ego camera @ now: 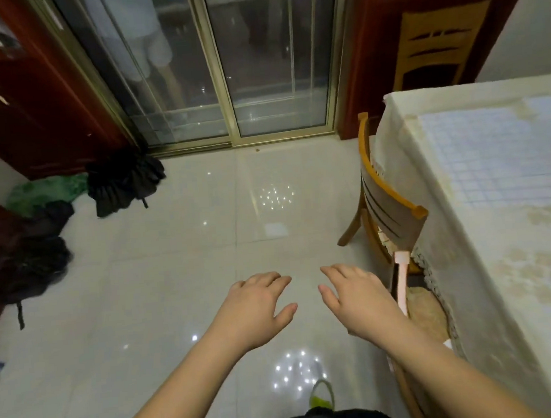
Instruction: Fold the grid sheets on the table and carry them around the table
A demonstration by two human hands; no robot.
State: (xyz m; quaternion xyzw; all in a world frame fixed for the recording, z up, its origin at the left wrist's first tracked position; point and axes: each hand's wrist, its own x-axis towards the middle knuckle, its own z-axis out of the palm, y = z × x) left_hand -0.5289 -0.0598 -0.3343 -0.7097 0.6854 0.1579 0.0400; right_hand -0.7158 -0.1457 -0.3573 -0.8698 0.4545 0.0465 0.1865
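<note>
While both hands hung out in front of the body over the tiled floor (pixel 161 283), neither had hold of anything: the left hand (pixel 258 305) and the right hand (pixel 357 298) were palm-down, fingers spread and loosely relaxed, close beside each other but not touching. The grid sheet (pixel 494 155) lay flat on the surface (pixel 503 273) off to the right, well apart from the hands, resting on a pale patterned tablecloth (pixel 430 177) that draped over the edge. Only part of it showed, running out of the frame at the right, and whether it was one sheet or several stacked could not be told. It looked thin, light and limp, more like paper or film than board, so it would likely sag if lifted by one point and crease wherever it was pressed. The sensible hold seemed to be a pinch at two corners along one edge, one hand at each, so it could be carried over onto itself evenly. The loose cloth beneath might drag or bunch along with it. A wooden chair (pixel 389 206) stood tucked against the near side of the surface, between the hands and the sheet.
</note>
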